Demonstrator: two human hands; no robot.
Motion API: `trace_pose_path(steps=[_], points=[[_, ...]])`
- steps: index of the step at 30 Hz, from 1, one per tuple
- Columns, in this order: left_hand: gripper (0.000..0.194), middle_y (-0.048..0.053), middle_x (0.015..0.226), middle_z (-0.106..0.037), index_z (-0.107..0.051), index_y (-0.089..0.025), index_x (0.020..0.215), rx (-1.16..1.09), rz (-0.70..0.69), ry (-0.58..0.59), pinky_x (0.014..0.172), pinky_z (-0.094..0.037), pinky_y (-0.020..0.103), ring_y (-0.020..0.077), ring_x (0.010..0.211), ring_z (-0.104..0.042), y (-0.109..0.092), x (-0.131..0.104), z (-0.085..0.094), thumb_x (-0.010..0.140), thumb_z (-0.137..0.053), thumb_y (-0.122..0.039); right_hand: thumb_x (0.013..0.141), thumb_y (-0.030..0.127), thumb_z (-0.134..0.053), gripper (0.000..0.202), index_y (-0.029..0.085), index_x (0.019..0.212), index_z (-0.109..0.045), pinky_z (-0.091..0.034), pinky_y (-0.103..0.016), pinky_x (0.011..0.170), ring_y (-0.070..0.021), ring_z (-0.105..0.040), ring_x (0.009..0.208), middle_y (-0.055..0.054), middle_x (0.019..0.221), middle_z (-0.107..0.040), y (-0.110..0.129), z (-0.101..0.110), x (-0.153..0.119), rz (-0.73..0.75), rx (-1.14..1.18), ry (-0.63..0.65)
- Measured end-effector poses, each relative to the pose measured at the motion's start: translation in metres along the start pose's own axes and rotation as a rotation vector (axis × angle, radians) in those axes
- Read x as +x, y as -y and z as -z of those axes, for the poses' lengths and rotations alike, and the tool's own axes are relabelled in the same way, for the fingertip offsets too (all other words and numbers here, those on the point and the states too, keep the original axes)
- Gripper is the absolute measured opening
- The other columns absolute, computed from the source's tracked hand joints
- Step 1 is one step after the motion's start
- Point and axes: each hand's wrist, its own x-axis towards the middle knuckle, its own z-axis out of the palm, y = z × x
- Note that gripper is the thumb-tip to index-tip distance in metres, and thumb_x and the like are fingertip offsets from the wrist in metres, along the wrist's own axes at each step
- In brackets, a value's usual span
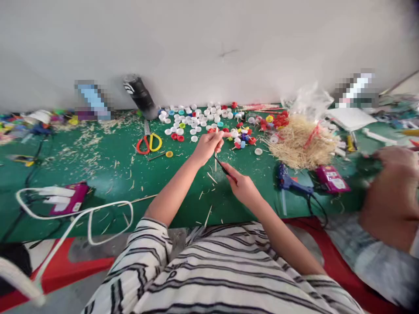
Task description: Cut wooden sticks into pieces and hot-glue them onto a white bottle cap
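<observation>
My left hand (207, 147) is closed around a thin pale wooden stick (215, 164), whose lower end points down toward me. My right hand (244, 187) grips a small knife (224, 168) with a dark handle; its tip meets or nearly meets the stick just below my left fingers. Thin shavings (212, 178) lie on the green tabletop (183, 174) under both hands. Just beyond my left hand are many bottle caps (209, 114), mostly white, with some red, blue and yellow ones. Red and yellow handled scissors (149, 143) lie to the left.
A bundle of thin sticks (291, 146), a blue glue gun (294, 183) and a magenta box (332, 179) are to the right. At left are a power strip (70, 198) and white cable (98, 209). A black bottle (140, 96) leans against the wall. Another person's arm (391, 187) rests far right.
</observation>
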Motion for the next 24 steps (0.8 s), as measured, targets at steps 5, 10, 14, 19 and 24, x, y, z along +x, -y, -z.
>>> trace_pose_path(steps=[5, 10, 14, 19, 24], points=[[0.048, -0.004, 0.06, -0.043, -0.076, -0.016, 0.095, 0.054, 0.005, 0.019, 0.049, -0.035, 0.022, 0.0052, 0.051, -0.04, 0.003, -0.001, 0.0, 0.088, -0.064, -0.063, 0.101, 0.028, -0.041, 0.056, 0.038, 0.156, -0.043, -0.055, -0.038, 0.102, -0.0234, -0.067, 0.12, 0.005, 0.146, -0.06, -0.004, 0.0, -0.007, 0.022, 0.065, -0.023], [0.043, -0.004, 0.062, -0.045, -0.076, -0.016, 0.097, 0.056, 0.019, 0.032, 0.05, -0.036, 0.022, 0.0053, 0.052, -0.042, 0.0, -0.002, 0.001, 0.087, -0.069, -0.057, 0.103, 0.03, -0.039, 0.055, 0.038, 0.157, -0.04, -0.058, -0.035, 0.089, -0.0235, -0.073, 0.105, -0.002, 0.125, -0.074, 0.003, -0.004, -0.015, -0.047, -0.185, 0.071], [0.043, -0.005, 0.059, -0.044, -0.076, -0.015, 0.091, 0.001, 0.011, -0.044, 0.048, -0.034, 0.021, 0.0045, 0.05, -0.04, 0.001, 0.001, 0.003, 0.082, -0.074, -0.057, 0.105, 0.03, -0.037, 0.053, 0.042, 0.155, -0.042, -0.055, -0.03, 0.071, -0.0235, -0.075, 0.082, -0.005, 0.096, -0.079, 0.014, -0.006, -0.02, -0.113, -0.553, 0.231], [0.042, -0.005, 0.058, -0.047, -0.075, -0.015, 0.083, 0.031, -0.004, -0.052, 0.048, -0.035, 0.021, 0.004, 0.048, -0.044, 0.002, 0.001, 0.001, 0.079, -0.076, -0.057, 0.103, 0.027, -0.039, 0.056, 0.043, 0.157, -0.039, -0.054, -0.03, 0.073, -0.0223, -0.075, 0.086, 0.0, 0.113, -0.078, 0.005, -0.002, -0.02, -0.037, -0.337, 0.17], [0.042, -0.005, 0.059, -0.048, -0.074, -0.014, 0.078, 0.037, -0.016, -0.071, 0.048, -0.036, 0.021, 0.0034, 0.047, -0.045, 0.002, 0.0, -0.004, 0.077, -0.078, -0.056, 0.103, 0.027, -0.039, 0.053, 0.039, 0.155, -0.044, -0.055, -0.03, 0.083, -0.0205, -0.072, 0.1, 0.001, 0.131, -0.071, -0.006, -0.001, -0.019, 0.079, -0.115, 0.047]])
